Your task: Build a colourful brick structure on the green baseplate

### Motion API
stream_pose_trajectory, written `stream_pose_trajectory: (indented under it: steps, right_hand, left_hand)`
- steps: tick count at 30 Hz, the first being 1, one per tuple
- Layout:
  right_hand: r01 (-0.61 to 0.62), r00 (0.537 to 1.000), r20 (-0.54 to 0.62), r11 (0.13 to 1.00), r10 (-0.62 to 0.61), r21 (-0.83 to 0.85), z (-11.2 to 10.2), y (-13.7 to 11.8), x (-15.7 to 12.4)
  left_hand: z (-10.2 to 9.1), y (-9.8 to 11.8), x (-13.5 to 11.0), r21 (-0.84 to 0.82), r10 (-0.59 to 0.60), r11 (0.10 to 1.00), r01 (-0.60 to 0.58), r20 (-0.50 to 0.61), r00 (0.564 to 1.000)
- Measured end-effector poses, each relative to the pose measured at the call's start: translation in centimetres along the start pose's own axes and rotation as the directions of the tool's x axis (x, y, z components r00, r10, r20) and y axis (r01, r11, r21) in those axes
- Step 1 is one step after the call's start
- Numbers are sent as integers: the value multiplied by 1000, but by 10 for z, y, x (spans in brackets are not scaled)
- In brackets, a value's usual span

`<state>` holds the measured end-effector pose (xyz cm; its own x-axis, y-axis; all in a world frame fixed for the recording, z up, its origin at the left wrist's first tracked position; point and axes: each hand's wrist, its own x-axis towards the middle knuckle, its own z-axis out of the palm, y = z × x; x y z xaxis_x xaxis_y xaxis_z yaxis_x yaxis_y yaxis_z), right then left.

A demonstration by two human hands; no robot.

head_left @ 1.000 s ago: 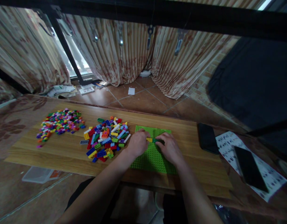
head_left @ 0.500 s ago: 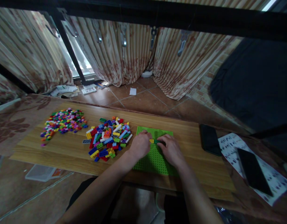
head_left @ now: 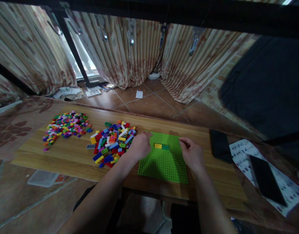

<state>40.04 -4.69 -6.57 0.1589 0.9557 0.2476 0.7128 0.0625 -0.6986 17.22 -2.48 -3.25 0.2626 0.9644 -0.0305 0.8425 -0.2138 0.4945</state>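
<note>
A green studded baseplate (head_left: 161, 165) lies on the wooden board before me. On its upper middle sit a yellow brick (head_left: 158, 146) and a darker green brick (head_left: 165, 147), end to end in one short row. My left hand (head_left: 141, 146) hovers over the plate's left edge, clear of the row; its fingers are partly hidden, the visible ones slightly apart. Over the right edge is my right hand (head_left: 192, 153), thumb and forefinger parted with nothing seen between them. Close by my left hand lies a heap of mixed larger bricks (head_left: 110, 143).
Farther left on the wooden board (head_left: 76, 159) spreads a pile of small coloured pieces (head_left: 66, 125). To the right are a black phone (head_left: 220, 146), a printed sheet (head_left: 244, 149) and another dark device (head_left: 267, 180) on it. A clear plastic tray (head_left: 43, 178) rests on the floor.
Both hands have come off the yellow and green bricks and moved apart, left hand leftward, right hand rightward. The two bricks stay on the plate, now fully visible.
</note>
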Motion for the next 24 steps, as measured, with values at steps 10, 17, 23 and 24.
stream_pose_trajectory:
  steps: [10,17,23,24]
  right_hand:
    - [234,946,235,972,-223,-20,26,-27,-10]
    - [292,918,283,956,-277,-13,37,-33,-13]
    - [218,916,301,960,-263,174,31,-29,-10]
    - [199,921,298,961,-250,192,31,-28,-10]
  left_hand:
    - [-1,20,-7,-141,-23,990,11,-80,997]
    - [13,52,-23,-338,127,929,-148,-85,988]
    - [14,60,-27,-446,147,875,-190,-129,981]
    - [14,60,-27,-471,170,854,-220,-145,975]
